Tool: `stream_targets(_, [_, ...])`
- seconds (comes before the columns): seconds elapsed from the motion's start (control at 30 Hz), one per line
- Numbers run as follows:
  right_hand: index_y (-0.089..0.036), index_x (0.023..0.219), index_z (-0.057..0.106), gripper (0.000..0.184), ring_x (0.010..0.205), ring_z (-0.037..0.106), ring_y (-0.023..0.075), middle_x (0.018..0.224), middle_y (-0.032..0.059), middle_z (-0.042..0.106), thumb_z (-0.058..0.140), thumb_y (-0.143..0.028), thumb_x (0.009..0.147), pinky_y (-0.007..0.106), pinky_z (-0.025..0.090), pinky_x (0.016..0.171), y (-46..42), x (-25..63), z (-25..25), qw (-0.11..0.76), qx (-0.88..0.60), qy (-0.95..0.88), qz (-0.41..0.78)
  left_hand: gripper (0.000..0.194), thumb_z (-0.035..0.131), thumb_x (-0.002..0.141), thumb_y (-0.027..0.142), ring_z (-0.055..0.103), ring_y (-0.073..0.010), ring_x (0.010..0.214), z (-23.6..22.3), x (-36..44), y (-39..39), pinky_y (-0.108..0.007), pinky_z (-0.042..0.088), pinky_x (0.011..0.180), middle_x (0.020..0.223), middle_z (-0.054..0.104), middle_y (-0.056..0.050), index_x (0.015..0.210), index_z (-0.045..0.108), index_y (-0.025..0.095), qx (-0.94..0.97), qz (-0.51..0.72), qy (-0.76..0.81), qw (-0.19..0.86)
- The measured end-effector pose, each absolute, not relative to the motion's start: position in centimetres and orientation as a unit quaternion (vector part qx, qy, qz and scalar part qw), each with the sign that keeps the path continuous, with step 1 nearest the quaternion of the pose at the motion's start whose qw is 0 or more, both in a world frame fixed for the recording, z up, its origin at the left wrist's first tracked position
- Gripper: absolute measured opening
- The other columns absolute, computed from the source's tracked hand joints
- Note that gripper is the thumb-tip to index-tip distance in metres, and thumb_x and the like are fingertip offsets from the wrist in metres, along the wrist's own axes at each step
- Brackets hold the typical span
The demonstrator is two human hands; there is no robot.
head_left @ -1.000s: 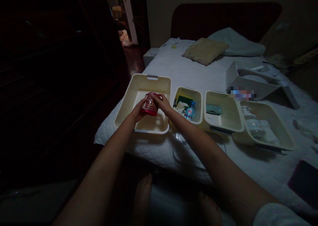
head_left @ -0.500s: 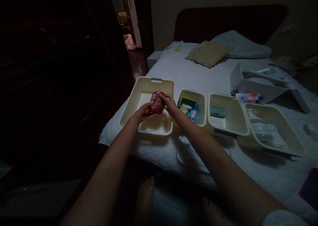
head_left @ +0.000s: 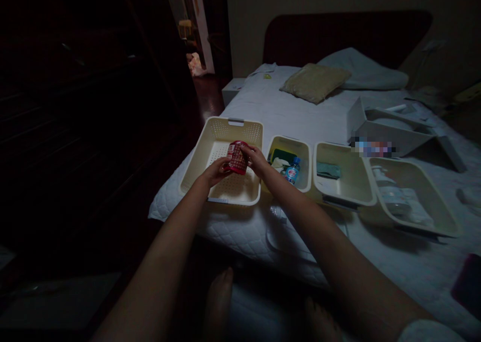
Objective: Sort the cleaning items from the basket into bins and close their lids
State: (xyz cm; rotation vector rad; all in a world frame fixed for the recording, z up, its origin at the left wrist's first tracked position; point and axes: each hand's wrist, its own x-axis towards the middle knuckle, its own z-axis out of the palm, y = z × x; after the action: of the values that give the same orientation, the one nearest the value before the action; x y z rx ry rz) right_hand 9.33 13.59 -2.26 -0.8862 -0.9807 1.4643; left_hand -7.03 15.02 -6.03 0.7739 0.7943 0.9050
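Between my two hands is a red container with pale printing on its side, a jar or can whose exact kind I cannot make out. My left hand grips its lower left side. On its right side are the fingers of my right hand. Both hands hold it above a large cream basket with perforated walls. Just right of that stands a smaller cream bin with a blue-capped bottle and a dark green item inside.
Farther right, one bin holds a folded green cloth, and another bin a pump bottle. Behind them is an open white box. Pillows lie near the headboard. The bed's front edge is near my feet.
The red container has barely shifted and stays between both hands above the large basket. The view has moved very slightly.
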Motion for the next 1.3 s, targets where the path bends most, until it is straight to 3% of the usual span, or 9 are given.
stream_targets(0.3, [-0.022,0.098,0.056,0.035,0.085,0.059,0.0133,0.103,0.0017,0.063,0.068,-0.037,0.067,0.029,0.048,0.076,13.0,9.2,-2.0,0.566,-0.411,-0.409,0.586,0.036,0.068,0.07,0.028,0.061,-0.016,0.093,-4.9,-6.7,14.0,-0.029,0.049,0.084,0.107,0.065,-0.007,0.103,0.061,0.016,0.387,0.411,0.365,0.74])
stream_targets(0.47, [-0.02,0.088,0.06,0.027,0.084,0.059,0.0145,0.095,0.0034,0.065,0.066,-0.039,0.069,0.031,0.048,0.081,13.1,9.3,-1.9,0.533,-0.407,-0.478,0.568,0.039,0.073,0.064,0.029,0.062,-0.0171,0.089,-5.1,-6.7,13.9,-0.031,0.05,0.08,0.106,0.064,-0.009,0.1,0.062,0.016,0.424,0.394,0.396,0.712])
stream_targets(0.63, [-0.018,0.087,0.06,0.03,0.077,0.058,0.0124,0.087,0.0025,0.064,0.065,-0.041,0.068,0.029,0.049,0.078,14.2,9.4,-2.9,0.51,-0.391,-0.499,0.581,0.041,0.074,0.063,0.031,0.061,-0.0171,0.089,-5.1,-6.6,13.7,-0.029,0.05,0.077,0.104,0.064,-0.008,0.098,0.06,0.016,0.43,0.401,0.413,0.696])
stream_targets(0.8, [-0.016,0.089,0.058,0.037,0.077,0.058,0.0141,0.086,0.0038,0.063,0.07,-0.041,0.064,0.032,0.05,0.078,14.6,9.6,-3.0,0.5,-0.398,-0.545,0.543,0.046,0.075,0.061,0.032,0.061,-0.0161,0.087,-4.4,-5.9,13.4,-0.029,0.048,0.077,0.101,0.063,-0.007,0.1,0.057,0.016,0.467,0.4,0.434,0.658])
stream_targets(1.07, [-0.019,0.114,0.043,0.066,0.104,0.056,0.0196,0.12,0.0108,0.055,0.075,-0.042,0.06,0.035,0.045,0.094,13.9,13.2,1.1,0.492,-0.436,-0.577,0.485,0.058,0.078,0.054,0.037,0.059,-0.0182,0.086,-0.6,-3.9,13.6,-0.033,0.047,0.077,0.098,0.062,-0.006,0.103,0.054,0.015,0.567,0.414,0.444,0.557])
stream_targets(1.3, [-0.02,0.132,0.033,0.082,0.105,0.055,0.0217,0.124,0.0128,0.051,0.069,-0.05,0.064,0.041,0.044,0.095,11.3,20.0,3.0,0.461,-0.513,-0.57,0.447,0.066,0.079,0.051,0.039,0.058,-0.0222,0.089,1.3,1.2,12.8,-0.034,0.047,0.076,0.102,0.06,-0.007,0.108,0.053,0.017,0.696,0.386,0.41,0.445])
